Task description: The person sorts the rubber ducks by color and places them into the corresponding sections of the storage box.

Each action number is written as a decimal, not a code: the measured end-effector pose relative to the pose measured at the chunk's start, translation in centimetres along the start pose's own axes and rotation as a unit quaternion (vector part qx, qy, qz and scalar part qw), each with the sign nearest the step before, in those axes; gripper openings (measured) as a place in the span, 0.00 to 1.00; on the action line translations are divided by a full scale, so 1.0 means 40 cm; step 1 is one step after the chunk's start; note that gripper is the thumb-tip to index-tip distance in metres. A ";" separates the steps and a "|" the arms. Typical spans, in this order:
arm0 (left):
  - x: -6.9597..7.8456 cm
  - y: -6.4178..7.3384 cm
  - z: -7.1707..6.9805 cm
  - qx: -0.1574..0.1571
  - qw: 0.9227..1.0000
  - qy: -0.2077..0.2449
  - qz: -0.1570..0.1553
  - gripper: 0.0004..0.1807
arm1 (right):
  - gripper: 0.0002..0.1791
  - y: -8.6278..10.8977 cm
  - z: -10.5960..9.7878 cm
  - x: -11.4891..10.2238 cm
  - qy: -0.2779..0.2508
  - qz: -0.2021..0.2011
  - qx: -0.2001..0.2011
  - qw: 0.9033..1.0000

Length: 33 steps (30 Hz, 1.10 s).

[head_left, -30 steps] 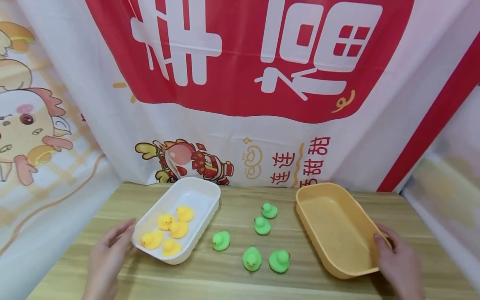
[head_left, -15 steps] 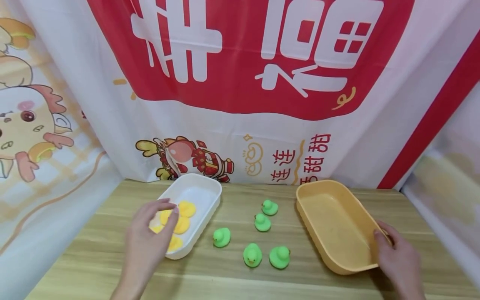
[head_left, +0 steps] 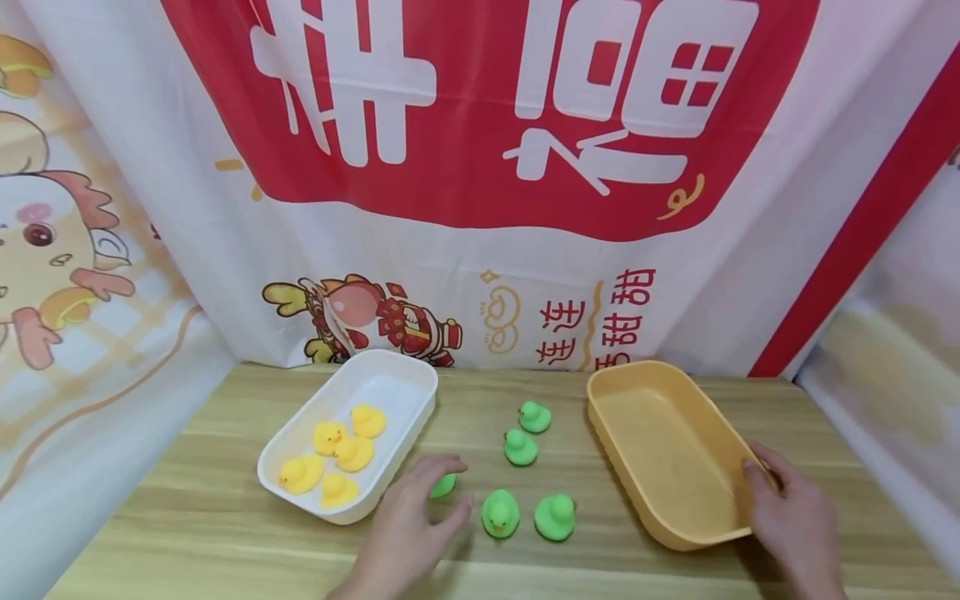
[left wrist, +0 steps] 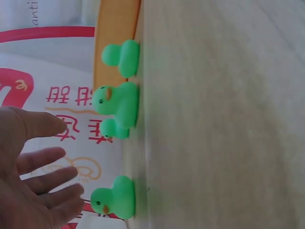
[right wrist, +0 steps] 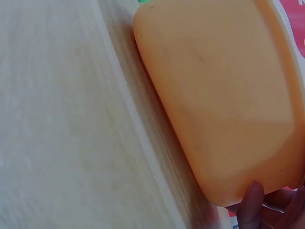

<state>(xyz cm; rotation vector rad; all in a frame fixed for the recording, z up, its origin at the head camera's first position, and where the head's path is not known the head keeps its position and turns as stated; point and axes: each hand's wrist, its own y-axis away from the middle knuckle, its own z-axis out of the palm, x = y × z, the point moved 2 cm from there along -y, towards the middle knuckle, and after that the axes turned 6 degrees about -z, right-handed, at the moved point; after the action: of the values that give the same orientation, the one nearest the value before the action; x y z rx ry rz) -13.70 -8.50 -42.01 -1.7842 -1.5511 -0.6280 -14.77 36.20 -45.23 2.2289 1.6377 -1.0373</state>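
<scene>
My left hand (head_left: 408, 521) hovers with spread fingers over a green toy duck (head_left: 442, 485), partly hiding it. In the left wrist view its relaxed fingers (left wrist: 59, 188) hold nothing, and a green duck (left wrist: 116, 197) sits beyond them. More green ducks stand on the table: one close by (head_left: 500, 513), one to its right (head_left: 555, 517), and a pair farther back. My right hand (head_left: 797, 521) grips the right-hand rim of a yellow-orange plastic basin (head_left: 667, 450). From the right wrist, the basin's outer wall (right wrist: 214, 95) fills much of the view, with fingertips (right wrist: 251, 200) at its lower corner.
A white basin (head_left: 393, 387) at the left contains several yellow toy ducks (head_left: 352, 453). Behind the wooden table (head_left: 480, 575) hangs a white cloth printed in red (head_left: 465, 183). Further cloth lines both sides.
My left hand has moved from the white basin's left side, across above the yellow ducks, to the nearest green duck. The right hand keeps its grip on the orange basin.
</scene>
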 end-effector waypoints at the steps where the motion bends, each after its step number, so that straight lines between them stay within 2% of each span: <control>1: -0.004 0.000 0.007 -0.005 1.000 -0.007 -0.006 0.22 | 0.25 0.001 0.000 0.000 0.000 0.003 0.000 1.000; 6: -0.029 -0.004 0.025 -0.003 0.999 -0.021 -0.043 0.30 | 0.25 0.004 0.001 -0.001 0.000 0.011 0.000 1.000; 12: -0.050 -0.014 0.029 -0.013 0.997 -0.001 -0.078 0.34 | 0.26 0.001 0.003 -0.001 0.002 0.023 -0.014 1.000; 14: -0.060 -0.019 0.031 -0.012 0.997 0.012 -0.079 0.34 | 0.27 0.000 0.003 0.000 0.001 0.027 -0.015 1.000; 21: -0.119 -0.046 0.050 0.025 0.999 0.027 -0.038 0.24 | 0.26 0.004 0.000 0.002 -0.004 0.029 -0.007 1.000; 27: -0.102 -0.053 0.033 0.005 0.995 0.065 -0.078 0.21 | 0.25 0.007 0.000 0.000 -0.006 0.025 0.000 1.000; 33: -0.091 -0.058 0.028 -0.013 0.991 0.075 -0.112 0.20 | 0.26 0.004 -0.001 0.000 -0.009 0.028 -0.010 1.000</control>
<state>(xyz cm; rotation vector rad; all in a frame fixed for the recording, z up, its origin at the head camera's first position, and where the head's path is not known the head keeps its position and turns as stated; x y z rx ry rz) -16.71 -9.92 -45.01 -1.5542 -1.6568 -0.8741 -14.60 36.14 -45.23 2.2323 1.5624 -1.0190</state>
